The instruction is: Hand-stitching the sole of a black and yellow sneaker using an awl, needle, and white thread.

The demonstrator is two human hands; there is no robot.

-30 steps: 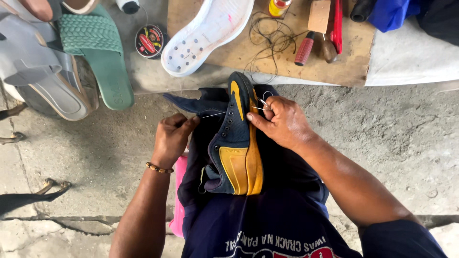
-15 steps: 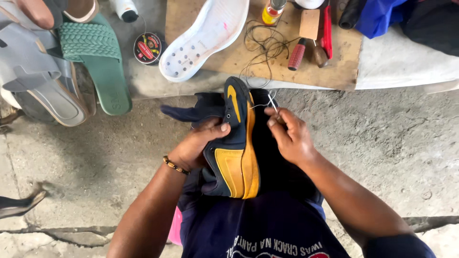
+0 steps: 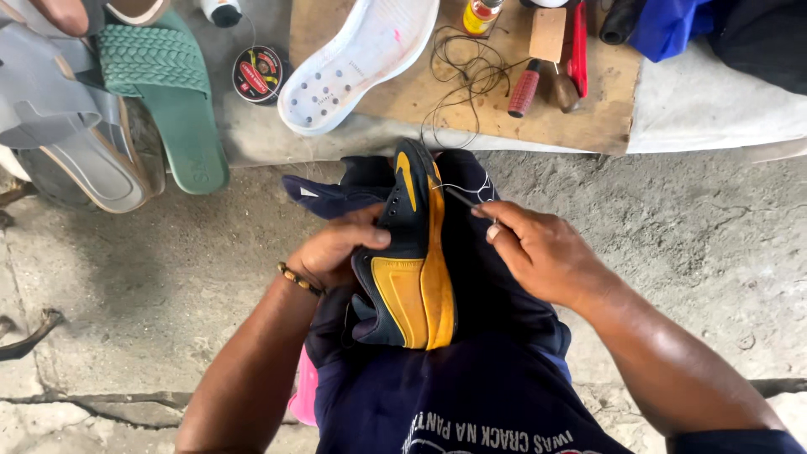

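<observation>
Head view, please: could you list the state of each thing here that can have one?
Shoe: on its side on the lap, yellow sole to the right.
Left hand: gripping the shoe's upper.
Right hand: pinching a thin tool at the sole edge.
White sole: detached, lying on the board.
Cord: loose, tangled.
Green sandal: lying flat.
Tin: lid on.

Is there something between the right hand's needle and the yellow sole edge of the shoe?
Nothing visible. The right hand holds a thin needle whose tip reaches the shoe at its yellow sole edge. The left hand grips the other side.
</observation>
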